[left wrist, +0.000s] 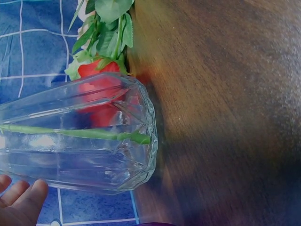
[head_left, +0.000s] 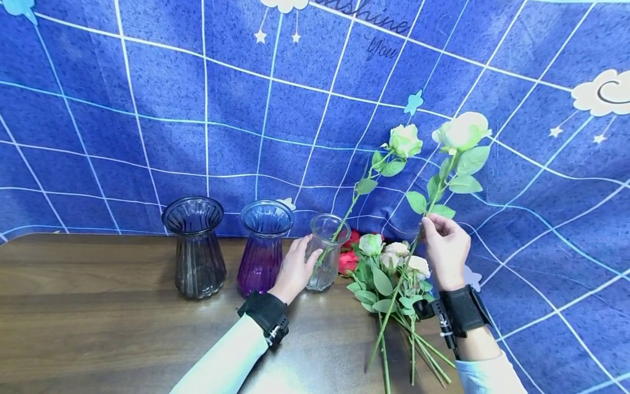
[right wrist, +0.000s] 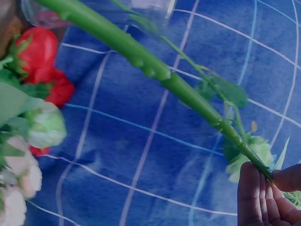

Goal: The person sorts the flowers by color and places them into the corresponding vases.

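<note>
My right hand (head_left: 448, 251) pinches the stem of a white rose (head_left: 462, 131) just below its leaves. The flower is up, and the long stem slants down to the left over other flowers. In the right wrist view, thumb and fingertips meet on the green stem (right wrist: 188, 99). My left hand (head_left: 294, 268) holds the clear glass vase (head_left: 324, 276) at its left side, thumb in front. Inside that vase leans another pale green-white rose (head_left: 406, 140); its stem end (left wrist: 136, 137) reaches the bottom in the left wrist view.
Left of the clear vase stand a purple-blue glass vase (head_left: 260, 262) and a dark grey vase (head_left: 199, 262). A pile of pale roses (head_left: 394, 257) and red roses (head_left: 348, 262) lies on the wooden table (head_left: 98, 317), stems towards me. A blue gridded cloth (head_left: 162, 98) hangs behind.
</note>
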A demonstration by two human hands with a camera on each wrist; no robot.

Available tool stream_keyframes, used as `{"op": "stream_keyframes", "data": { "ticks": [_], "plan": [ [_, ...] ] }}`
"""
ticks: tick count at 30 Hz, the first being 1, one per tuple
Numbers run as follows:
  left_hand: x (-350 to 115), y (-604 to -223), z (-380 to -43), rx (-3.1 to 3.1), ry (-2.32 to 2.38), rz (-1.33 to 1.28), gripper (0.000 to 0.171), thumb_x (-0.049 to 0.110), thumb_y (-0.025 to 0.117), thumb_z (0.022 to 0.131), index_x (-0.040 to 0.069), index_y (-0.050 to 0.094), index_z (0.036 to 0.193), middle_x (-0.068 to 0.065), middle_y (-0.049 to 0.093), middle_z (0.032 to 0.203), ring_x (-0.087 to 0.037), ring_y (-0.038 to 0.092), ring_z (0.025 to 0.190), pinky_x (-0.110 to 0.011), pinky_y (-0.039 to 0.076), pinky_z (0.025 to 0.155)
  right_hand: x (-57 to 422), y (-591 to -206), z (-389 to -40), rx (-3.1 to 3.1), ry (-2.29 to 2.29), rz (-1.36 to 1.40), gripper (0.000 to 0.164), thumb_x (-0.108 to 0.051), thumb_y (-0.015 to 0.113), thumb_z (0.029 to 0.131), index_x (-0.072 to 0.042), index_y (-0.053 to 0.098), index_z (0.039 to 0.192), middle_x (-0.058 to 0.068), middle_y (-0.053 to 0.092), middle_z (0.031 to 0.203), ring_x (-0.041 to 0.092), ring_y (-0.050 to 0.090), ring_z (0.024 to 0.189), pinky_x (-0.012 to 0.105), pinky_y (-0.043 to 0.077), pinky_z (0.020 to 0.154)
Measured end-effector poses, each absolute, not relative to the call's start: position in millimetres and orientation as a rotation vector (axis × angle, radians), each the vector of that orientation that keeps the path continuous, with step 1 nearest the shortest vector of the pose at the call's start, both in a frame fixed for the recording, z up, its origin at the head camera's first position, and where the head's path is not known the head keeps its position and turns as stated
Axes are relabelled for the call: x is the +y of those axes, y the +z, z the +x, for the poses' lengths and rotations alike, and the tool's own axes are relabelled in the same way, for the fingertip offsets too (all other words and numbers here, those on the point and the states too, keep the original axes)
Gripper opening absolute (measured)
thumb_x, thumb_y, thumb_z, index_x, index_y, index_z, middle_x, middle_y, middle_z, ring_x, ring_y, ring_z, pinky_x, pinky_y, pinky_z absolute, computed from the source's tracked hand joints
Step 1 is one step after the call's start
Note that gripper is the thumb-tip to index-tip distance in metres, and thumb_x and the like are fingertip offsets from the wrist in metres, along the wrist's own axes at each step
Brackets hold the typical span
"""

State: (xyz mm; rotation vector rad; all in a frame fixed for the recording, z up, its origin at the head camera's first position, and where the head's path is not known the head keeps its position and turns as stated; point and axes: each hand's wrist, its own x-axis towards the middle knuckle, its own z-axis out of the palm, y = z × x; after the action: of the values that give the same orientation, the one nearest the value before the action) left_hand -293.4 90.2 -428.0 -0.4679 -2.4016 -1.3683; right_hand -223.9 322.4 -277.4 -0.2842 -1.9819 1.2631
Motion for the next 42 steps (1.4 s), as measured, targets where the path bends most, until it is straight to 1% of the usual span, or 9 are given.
{"op": "stream_keyframes", "data": {
  "ticks": [4, 8, 12, 18, 19, 25, 31, 36, 42],
  "plan": [
    [90, -428, -294, -2.403, -1.369, -0.465, 0.047, 0.029, 0.058, 0.093, 0.001, 0.051, 0.129, -0.02, 0.055, 0.125, -0.033, 0.057, 0.113, -0.045, 0.047, 0.096, 317, -257, -228, -1.913, 1.294, -0.217, 0.021, -0.008, 0.062, 0.087, 0.008, 0.066, 0.1, -0.023, 0.058, 0.058, -0.005, 0.054, 0.048, 0.011, 0.048, 0.048],
    [90, -430, -296, -2.408, -1.367, -0.457, 0.048, 0.03, 0.058, 0.093, 0.002, 0.051, 0.13, -0.019, 0.055, 0.126, -0.033, 0.056, 0.115, -0.044, 0.047, 0.097, 310, -234, -234, -1.863, 1.286, -0.149, 0.016, -0.007, 0.062, 0.087, 0.005, 0.066, 0.096, -0.021, 0.058, 0.057, -0.004, 0.054, 0.046, 0.011, 0.047, 0.048],
    [91, -433, -298, -2.412, -1.35, -0.452, 0.048, 0.031, 0.058, 0.093, 0.003, 0.051, 0.131, -0.018, 0.055, 0.127, -0.032, 0.055, 0.116, -0.044, 0.046, 0.098, 300, -212, -238, -1.791, 1.332, -0.06, 0.012, -0.005, 0.063, 0.086, 0.004, 0.066, 0.093, -0.015, 0.061, 0.059, -0.002, 0.055, 0.047, 0.012, 0.049, 0.049],
    [91, -435, -299, -2.419, -1.347, -0.455, 0.048, 0.032, 0.057, 0.093, 0.004, 0.051, 0.131, -0.017, 0.055, 0.127, -0.031, 0.055, 0.117, -0.044, 0.047, 0.098, 285, -192, -238, -1.712, 1.391, 0.013, 0.004, -0.003, 0.064, 0.084, -0.003, 0.066, 0.087, -0.008, 0.062, 0.06, 0.001, 0.055, 0.046, 0.014, 0.048, 0.047],
    [91, -435, -299, -2.422, -1.35, -0.457, 0.048, 0.032, 0.057, 0.093, 0.004, 0.051, 0.131, -0.017, 0.055, 0.127, -0.031, 0.055, 0.117, -0.044, 0.046, 0.098, 283, -189, -239, -1.712, 1.386, 0.017, 0.004, -0.003, 0.064, 0.084, -0.005, 0.066, 0.086, -0.008, 0.062, 0.061, 0.001, 0.055, 0.046, 0.014, 0.048, 0.047],
    [90, -434, -296, -2.424, -1.357, -0.48, 0.046, 0.03, 0.057, 0.093, 0.003, 0.051, 0.13, -0.018, 0.055, 0.126, -0.031, 0.056, 0.116, -0.043, 0.047, 0.098, 273, -171, -244, -1.663, 1.395, 0.065, 0.003, -0.002, 0.064, 0.084, -0.003, 0.066, 0.086, -0.006, 0.062, 0.061, 0.003, 0.054, 0.046, 0.015, 0.049, 0.049],
    [90, -432, -296, -2.425, -1.368, -0.465, 0.047, 0.031, 0.057, 0.093, 0.003, 0.05, 0.131, -0.017, 0.054, 0.127, -0.031, 0.055, 0.117, -0.044, 0.046, 0.098, 259, -143, -253, -1.595, 1.368, 0.153, 0.012, 0.0, 0.062, 0.083, -0.011, 0.064, 0.077, -0.005, 0.06, 0.058, 0.004, 0.052, 0.044, 0.015, 0.047, 0.046],
    [90, -431, -296, -2.424, -1.363, -0.468, 0.047, 0.03, 0.057, 0.093, 0.003, 0.05, 0.131, -0.018, 0.054, 0.127, -0.031, 0.055, 0.117, -0.044, 0.046, 0.098, 251, -128, -261, -1.537, 1.392, 0.188, 0.012, 0.002, 0.061, 0.083, -0.008, 0.064, 0.077, -0.004, 0.06, 0.058, 0.005, 0.051, 0.041, 0.015, 0.044, 0.043],
    [91, -430, -296, -2.429, -1.363, -0.463, 0.047, 0.031, 0.057, 0.093, 0.003, 0.05, 0.131, -0.018, 0.054, 0.126, -0.031, 0.055, 0.116, -0.044, 0.046, 0.098, 247, -120, -268, -1.492, 1.424, 0.195, 0.01, 0.002, 0.062, 0.083, -0.006, 0.065, 0.079, -0.002, 0.06, 0.06, 0.006, 0.051, 0.042, 0.015, 0.044, 0.044]
  ]
}}
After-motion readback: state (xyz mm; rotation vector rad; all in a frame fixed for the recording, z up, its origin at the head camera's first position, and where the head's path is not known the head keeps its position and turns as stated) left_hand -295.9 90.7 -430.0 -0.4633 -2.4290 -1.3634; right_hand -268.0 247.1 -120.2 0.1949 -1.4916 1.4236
